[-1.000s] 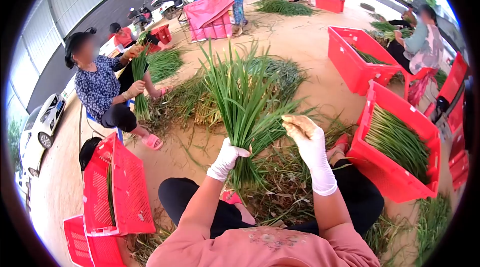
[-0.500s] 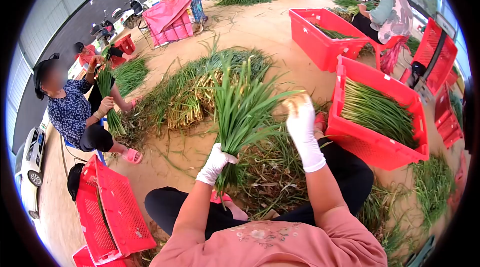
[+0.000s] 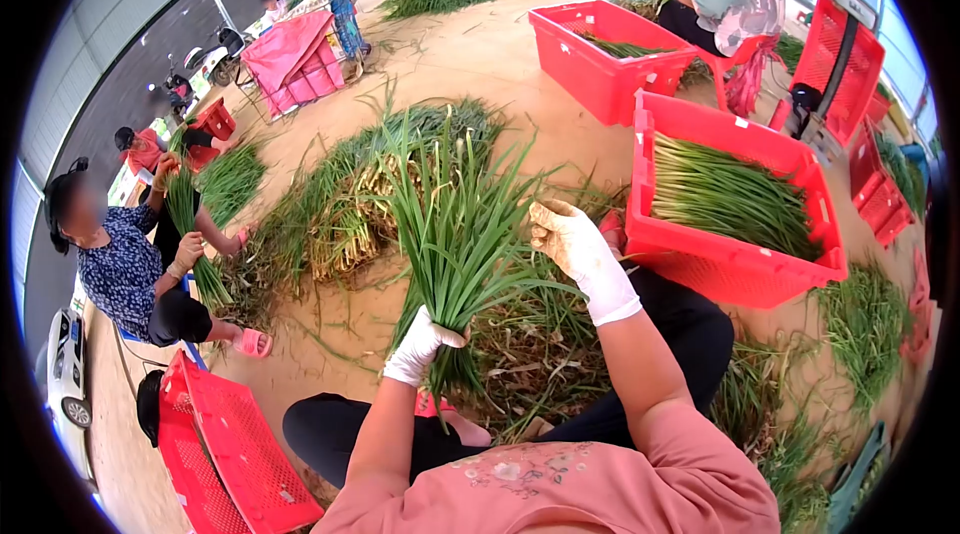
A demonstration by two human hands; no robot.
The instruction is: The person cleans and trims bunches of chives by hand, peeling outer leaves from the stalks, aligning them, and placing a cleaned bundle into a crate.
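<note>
My left hand (image 3: 424, 342), in a white glove, is wrapped round the lower part of a bunch of garlic chives (image 3: 450, 244). The long green leaves fan upward and the stem ends poke out below the fist. My right hand (image 3: 572, 242), in a white glove with soiled fingertips, is raised just right of the leaf tips. Its fingers are pinched together; whether a leaf is between them I cannot make out. Beneath the bunch, loose leaves and dry trimmings (image 3: 545, 364) cover the ground between my legs.
A big heap of chives (image 3: 350, 194) lies ahead. On my right stands a red crate (image 3: 740, 279) with neatly laid chives; another red crate (image 3: 600, 84) is behind it. Red crates (image 3: 250, 454) are at lower left. A co-worker (image 3: 125, 254) sits at left holding chives.
The view has shifted, so the surroundings sit further left and higher. My right hand, blurred before, has come down and nearer the leaves. My left hand keeps its hold on the bunch.
</note>
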